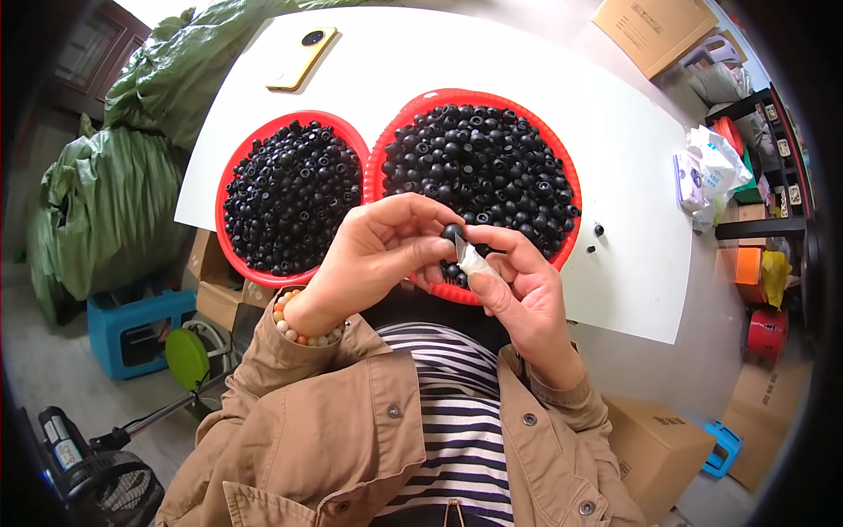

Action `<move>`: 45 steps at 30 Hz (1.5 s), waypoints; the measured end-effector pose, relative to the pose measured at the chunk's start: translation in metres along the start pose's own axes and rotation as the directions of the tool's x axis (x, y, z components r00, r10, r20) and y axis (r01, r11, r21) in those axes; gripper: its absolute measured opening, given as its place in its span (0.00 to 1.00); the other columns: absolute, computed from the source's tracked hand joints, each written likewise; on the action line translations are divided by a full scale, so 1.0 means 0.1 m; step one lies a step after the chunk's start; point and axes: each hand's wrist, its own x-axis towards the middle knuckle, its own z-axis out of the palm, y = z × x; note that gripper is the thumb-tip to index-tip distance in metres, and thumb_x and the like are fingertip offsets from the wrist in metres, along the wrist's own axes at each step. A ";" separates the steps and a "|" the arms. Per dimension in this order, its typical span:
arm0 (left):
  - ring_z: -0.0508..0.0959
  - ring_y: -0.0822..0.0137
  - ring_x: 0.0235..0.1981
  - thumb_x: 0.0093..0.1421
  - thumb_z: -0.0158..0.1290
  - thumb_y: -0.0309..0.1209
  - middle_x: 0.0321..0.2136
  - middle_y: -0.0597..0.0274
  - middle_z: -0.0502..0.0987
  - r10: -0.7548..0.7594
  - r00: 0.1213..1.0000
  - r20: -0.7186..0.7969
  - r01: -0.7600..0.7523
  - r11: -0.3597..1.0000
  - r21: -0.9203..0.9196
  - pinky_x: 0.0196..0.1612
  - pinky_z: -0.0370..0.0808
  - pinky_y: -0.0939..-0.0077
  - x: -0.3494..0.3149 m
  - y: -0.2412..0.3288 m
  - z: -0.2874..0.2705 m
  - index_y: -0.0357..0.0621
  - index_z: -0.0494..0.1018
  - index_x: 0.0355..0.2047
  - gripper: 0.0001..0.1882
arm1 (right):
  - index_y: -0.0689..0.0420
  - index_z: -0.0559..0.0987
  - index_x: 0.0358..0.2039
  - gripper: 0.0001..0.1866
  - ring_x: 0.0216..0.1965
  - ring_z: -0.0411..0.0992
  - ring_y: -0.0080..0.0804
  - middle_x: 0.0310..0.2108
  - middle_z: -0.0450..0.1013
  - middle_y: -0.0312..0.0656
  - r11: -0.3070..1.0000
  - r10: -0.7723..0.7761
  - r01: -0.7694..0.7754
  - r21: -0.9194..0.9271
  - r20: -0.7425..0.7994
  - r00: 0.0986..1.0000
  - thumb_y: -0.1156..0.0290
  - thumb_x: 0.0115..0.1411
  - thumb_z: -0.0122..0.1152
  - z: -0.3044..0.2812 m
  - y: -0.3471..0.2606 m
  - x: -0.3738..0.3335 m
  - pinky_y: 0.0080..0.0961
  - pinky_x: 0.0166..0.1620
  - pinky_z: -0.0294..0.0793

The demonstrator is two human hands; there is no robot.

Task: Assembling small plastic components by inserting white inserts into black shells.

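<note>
My left hand (378, 241) pinches a small round black plastic piece (452, 232) between thumb and fingertips. My right hand (523, 285) is closed around a small knife, its handle wrapped in white material (475, 262), with the thin blade (460, 248) against the piece. Both hands are held over the near edge of the larger red basin (551, 133), which is heaped with similar black pieces (479, 149). To its left, touching it, stands a smaller red basin (221, 211) full of black pieces (294, 193), some showing round holes.
Both basins rest on a white table (632, 176). A yellow phone (302, 60) lies at the far left, and two loose black bits (599, 230) lie right of the larger basin. Around the table are green sacks (105, 202), a blue stool (132, 325), a fan (114, 487) and cardboard boxes (659, 448).
</note>
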 end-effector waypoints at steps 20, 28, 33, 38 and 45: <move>0.74 0.77 0.24 0.53 0.49 0.19 0.27 0.61 0.74 0.037 0.998 -0.044 -0.033 0.997 0.075 0.28 0.74 0.87 -0.01 -0.07 -0.03 0.32 0.71 0.35 0.08 | 0.61 0.69 0.44 0.16 0.19 0.52 0.06 0.17 0.60 0.23 1.000 0.024 -0.024 -0.012 -0.016 1.000 0.74 0.54 0.54 0.04 0.01 -0.01 0.07 0.23 0.48; 0.72 0.81 0.22 0.53 0.49 0.20 0.23 0.66 0.74 0.111 0.992 -0.068 -0.105 0.991 0.078 0.23 0.68 0.91 -0.01 -0.16 0.00 0.34 0.72 0.34 0.07 | 0.62 0.69 0.43 0.14 0.24 0.58 0.07 0.24 0.67 0.28 0.998 0.009 -0.007 0.057 -0.034 0.999 0.75 0.55 0.53 0.08 0.01 -0.03 0.05 0.27 0.55; 0.73 0.79 0.23 0.53 0.48 0.18 0.25 0.63 0.74 0.189 0.979 -0.075 -0.185 0.981 0.057 0.26 0.70 0.89 0.01 -0.18 0.00 0.33 0.72 0.34 0.07 | 0.63 0.69 0.43 0.13 0.30 0.64 0.10 0.30 0.69 0.33 0.995 -0.015 0.019 0.101 -0.033 0.999 0.76 0.56 0.52 0.11 0.01 -0.01 0.07 0.34 0.62; 0.74 0.78 0.25 0.53 0.48 0.18 0.26 0.63 0.75 0.230 0.967 -0.106 -0.221 0.971 0.092 0.27 0.72 0.88 0.02 -0.20 0.04 0.33 0.72 0.33 0.07 | 0.63 0.69 0.42 0.13 0.36 0.66 0.16 0.35 0.70 0.37 0.999 -0.018 0.021 0.050 -0.073 0.997 0.76 0.56 0.51 0.09 0.00 0.02 0.12 0.41 0.65; 0.75 0.77 0.25 0.54 0.48 0.20 0.28 0.61 0.75 0.103 0.993 -0.057 -0.107 0.992 -0.072 0.28 0.72 0.88 -0.02 -0.19 0.01 0.35 0.71 0.34 0.07 | 0.63 0.68 0.43 0.13 0.31 0.66 0.13 0.32 0.70 0.34 0.970 0.018 -0.007 0.243 -0.043 0.999 0.75 0.57 0.50 0.12 -0.03 0.01 0.09 0.35 0.64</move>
